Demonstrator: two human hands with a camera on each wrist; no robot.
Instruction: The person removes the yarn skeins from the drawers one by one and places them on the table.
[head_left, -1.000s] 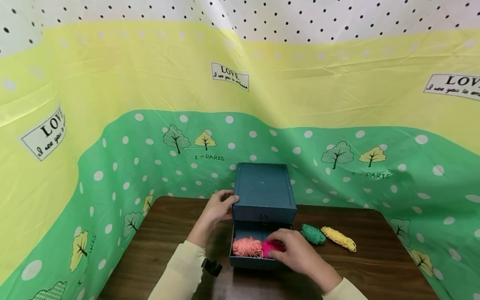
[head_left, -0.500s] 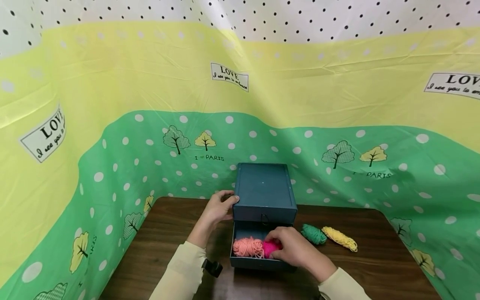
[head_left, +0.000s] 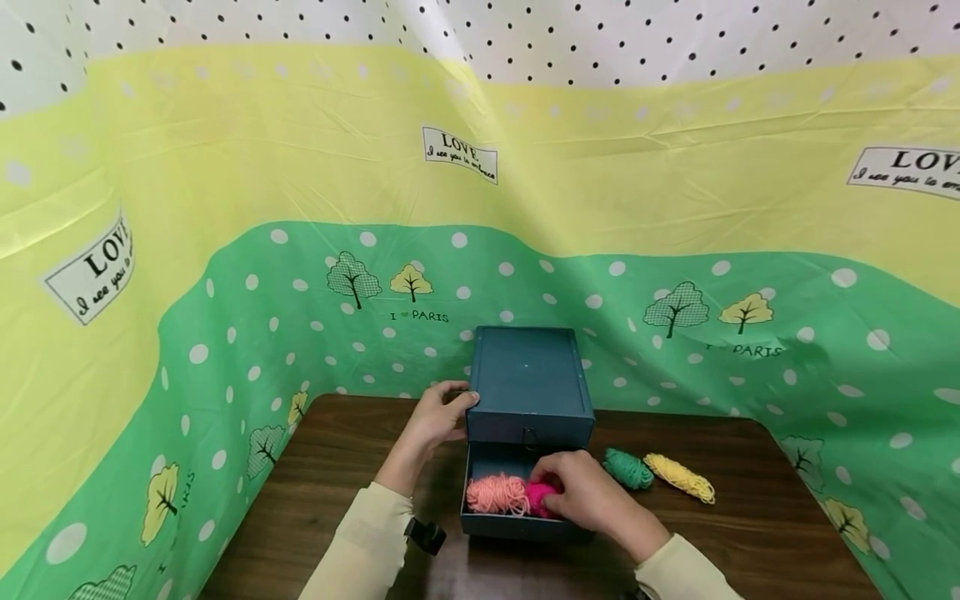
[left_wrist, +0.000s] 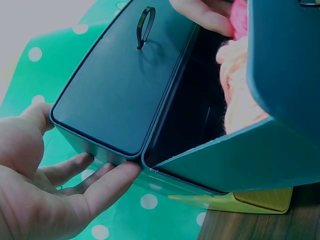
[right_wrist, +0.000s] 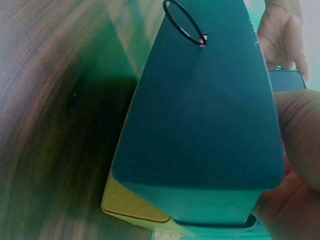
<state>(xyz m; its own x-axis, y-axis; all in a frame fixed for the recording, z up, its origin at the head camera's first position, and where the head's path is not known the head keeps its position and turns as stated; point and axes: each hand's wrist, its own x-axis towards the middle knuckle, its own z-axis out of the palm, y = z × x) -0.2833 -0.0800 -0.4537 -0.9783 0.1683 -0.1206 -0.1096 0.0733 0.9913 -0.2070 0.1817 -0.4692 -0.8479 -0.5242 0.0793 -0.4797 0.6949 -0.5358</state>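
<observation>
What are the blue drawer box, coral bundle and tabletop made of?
Blue drawer box: probably satin plastic, judging by its thin, smooth walls and rounded corners. Coral bundle: soft-looking matte yarn, its looped strands visible. Tabletop: wood or wood-look laminate, with dark grain and a slight sheen.

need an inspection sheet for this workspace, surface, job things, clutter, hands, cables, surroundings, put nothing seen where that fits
Surface: table, dark wood grain
Job's things: blue box, its lower drawer pulled out; salmon yarn and pink yarn inside
Clutter: green yarn and yellow yarn loose on the table, right of the box; yellow piece beneath the drawer, unclear what it is
Left hand: touches the box's left side
Right hand: grips the pink yarn
Cables: nothing seen
Surroundings: patterned green, yellow and white curtain around the table
</observation>
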